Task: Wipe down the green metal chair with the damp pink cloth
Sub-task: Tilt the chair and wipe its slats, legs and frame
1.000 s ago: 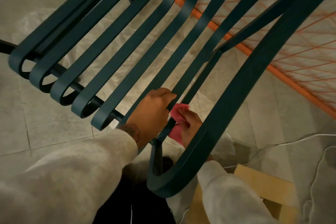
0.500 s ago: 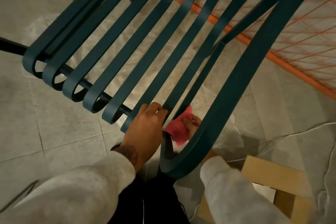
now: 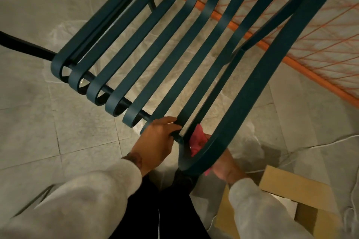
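Pink cloth (image 3: 197, 140), held by the right hand (image 3: 225, 169), should rub slowly while the left hand (image 3: 155, 141) grips the green chair (image 3: 260, 79) steady.

The chair (image 3: 252, 103) hides much of the pink cloth (image 3: 197, 139) (also the grip of the blurred right hand (image 3: 226, 169)).

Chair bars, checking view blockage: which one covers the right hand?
The widest, outermost right bar; it crosses the right hand and pink cloth, unlike the narrower slats.

No readable txt, labels, brands or nos. anywhere in view, incl. on the chair (image 3: 174, 60).
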A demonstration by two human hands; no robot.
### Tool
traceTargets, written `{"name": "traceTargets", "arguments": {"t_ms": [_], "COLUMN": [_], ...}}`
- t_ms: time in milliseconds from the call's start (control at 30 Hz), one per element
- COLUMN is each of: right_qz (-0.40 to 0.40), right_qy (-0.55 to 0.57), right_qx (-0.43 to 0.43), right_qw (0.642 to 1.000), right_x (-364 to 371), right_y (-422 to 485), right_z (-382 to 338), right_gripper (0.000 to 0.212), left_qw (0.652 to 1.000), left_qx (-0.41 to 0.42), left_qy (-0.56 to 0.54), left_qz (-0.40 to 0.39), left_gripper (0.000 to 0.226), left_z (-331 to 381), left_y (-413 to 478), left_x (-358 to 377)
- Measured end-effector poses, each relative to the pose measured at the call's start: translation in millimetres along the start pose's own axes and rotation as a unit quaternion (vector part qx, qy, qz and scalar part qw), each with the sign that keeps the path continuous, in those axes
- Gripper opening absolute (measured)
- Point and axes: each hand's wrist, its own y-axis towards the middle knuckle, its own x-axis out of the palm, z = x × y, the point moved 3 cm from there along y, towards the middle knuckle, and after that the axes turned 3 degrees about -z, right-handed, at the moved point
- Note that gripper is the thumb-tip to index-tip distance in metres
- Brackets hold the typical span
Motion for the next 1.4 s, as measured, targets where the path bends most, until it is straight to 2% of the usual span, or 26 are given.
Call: {"name": "traceTargets", "arguments": {"t_ms": [67,133,233,333,433,667,800,933,1067,1200,1400], "right_qz": [-0.029,-0.021,-0.006,0.004,-0.004,-0.009,-0.032,-0.036,-0.039,-0.042,-0.081], "right_qy": [0.023,0.065,0.114,0.155,0.162,0.052,-0.013,-0.037,-0.075,-0.064,-0.034], "right_qx": [-0.014,-0.008,-0.027,-0.041,-0.063,-0.128,-0.17,-0.186,-0.207,-0.226,-0.246], "right_qw": [0.999,0.998,0.993,0.987,0.985,0.99,0.985,0.981,0.975,0.971,0.965], "right_x": [-0.5,-4.9,-14.3,-23.1,-31.9,-33.2,-25.4,-21.3,-14.4,4.3,72.0], "right_y": [-10.6,-27.7,-62.8,-105.3,-148.6,-233.5,-273.8,-298.5,-316.6,-328.6,-331.8], "right_z": [11.9,13.1,7.9,-6.1,-28.0,-82.8,-114.5,-135.0,-143.1,-144.1,-160.7], "right_gripper": [0.027,0.024,0.034,0.034,0.036,0.034,0.035,0.035,0.036,0.034,0.037], "left_qw": [0.995,0.984,0.976,0.972,0.967,0.974,0.966,0.964,0.964,0.961,0.947], "left_qx": [-0.049,-0.101,-0.127,-0.13,-0.14,-0.103,-0.081,-0.066,-0.059,-0.07,-0.085], "left_qy": [-0.089,-0.147,-0.167,-0.181,-0.208,-0.203,-0.242,-0.253,-0.25,-0.258,-0.274], "left_qz": [0.011,-0.006,-0.048,-0.068,-0.054,0.003,0.03,0.052,0.059,0.07,0.142], "left_gripper": [0.031,0.027,0.029,0.032,0.033,0.031,0.031,0.031,0.033,0.033,0.029], "left_z": [-2.0,0.3,15.5,34.5,56.3,116.9,149.6,164.9,166.7,155.5,125.1], "left_y": [-12.6,-27.5,-49.3,-71.7,-92.8,-130.8,-150.3,-171.7,-196.7,-218.3,-243.1], "left_x": [-9.2,-16.6,-22.3,-31.3,-49.1,-97.5,-130.7,-147.2,-158.2,-163.8,-201.4]}}
